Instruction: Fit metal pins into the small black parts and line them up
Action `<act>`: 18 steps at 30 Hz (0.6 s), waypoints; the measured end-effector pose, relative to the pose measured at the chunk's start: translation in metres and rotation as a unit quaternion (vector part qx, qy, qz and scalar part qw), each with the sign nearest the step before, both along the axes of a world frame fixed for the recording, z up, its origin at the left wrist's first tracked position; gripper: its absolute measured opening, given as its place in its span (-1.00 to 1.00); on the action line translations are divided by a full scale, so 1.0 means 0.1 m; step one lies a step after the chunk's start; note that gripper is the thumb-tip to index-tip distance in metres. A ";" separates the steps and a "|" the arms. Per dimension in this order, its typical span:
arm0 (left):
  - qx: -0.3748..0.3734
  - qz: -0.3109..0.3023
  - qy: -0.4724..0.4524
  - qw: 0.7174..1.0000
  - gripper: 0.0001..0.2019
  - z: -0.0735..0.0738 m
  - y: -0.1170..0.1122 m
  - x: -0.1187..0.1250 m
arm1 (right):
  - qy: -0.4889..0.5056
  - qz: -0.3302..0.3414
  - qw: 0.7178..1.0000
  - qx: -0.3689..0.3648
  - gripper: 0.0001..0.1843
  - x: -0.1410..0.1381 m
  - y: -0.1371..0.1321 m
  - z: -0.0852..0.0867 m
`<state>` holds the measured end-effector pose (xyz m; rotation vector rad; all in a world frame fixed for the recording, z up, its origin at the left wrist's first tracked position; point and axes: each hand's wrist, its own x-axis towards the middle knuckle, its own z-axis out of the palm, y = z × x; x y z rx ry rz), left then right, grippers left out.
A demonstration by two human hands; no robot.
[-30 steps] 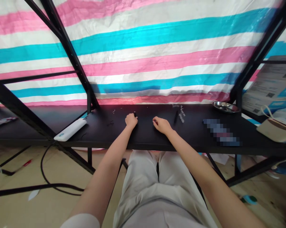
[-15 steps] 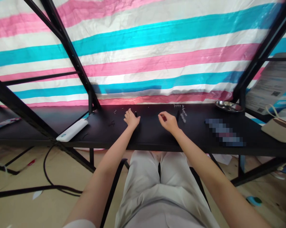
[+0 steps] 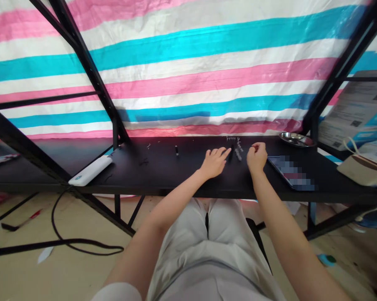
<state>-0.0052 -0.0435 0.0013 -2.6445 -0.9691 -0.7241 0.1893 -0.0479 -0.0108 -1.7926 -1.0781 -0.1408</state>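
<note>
My left hand (image 3: pixel 214 162) hovers over or rests on the black table (image 3: pixel 157 177), fingers spread, nothing seen in it. Its fingertips are close to a slim dark stick-like object (image 3: pixel 231 153); whether they touch it I cannot tell. Right of that, a row of small clear pieces (image 3: pixel 238 151) runs toward me, and another short row of them (image 3: pixel 231 138) lies behind. Fingers curled, my right hand (image 3: pixel 256 157) is just right of these rows; anything inside it is hidden. A short black cylinder with a pale band (image 3: pixel 177 151) is left of my hands.
A phone (image 3: pixel 290 174) lies to the right, with a shiny metal dish (image 3: pixel 296 139) behind it and a beige pouch (image 3: pixel 362 169) at the far right. On the left lies a white elongated device (image 3: pixel 90 170). Black frame posts (image 3: pixel 86 62) rise on both sides before a striped sheet (image 3: pixel 207 88).
My left hand has moved right, from the short black cylinder to the slim dark object. My right hand has shifted right, past the rows of clear pieces. The view has turned slightly.
</note>
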 end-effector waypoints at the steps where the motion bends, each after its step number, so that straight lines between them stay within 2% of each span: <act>1: -0.013 0.002 0.012 1.000 -0.46 -0.03 0.01 0.08 | 0.006 0.000 1.000 -0.023 -0.66 0.01 0.01 -0.02; 5: -0.067 0.040 0.021 0.997 -0.44 -0.15 0.08 0.29 | 0.011 0.016 0.992 -0.121 -0.69 0.05 0.04 -0.09; 9: -0.088 0.063 0.013 0.994 -0.46 -0.21 0.13 0.34 | -0.010 0.018 0.983 -0.180 -0.71 0.06 0.02 -0.13; 18: -0.015 0.041 -0.001 0.999 -0.80 -0.08 0.16 0.36 | -0.051 0.037 0.969 -0.240 -0.67 0.07 0.02 -0.17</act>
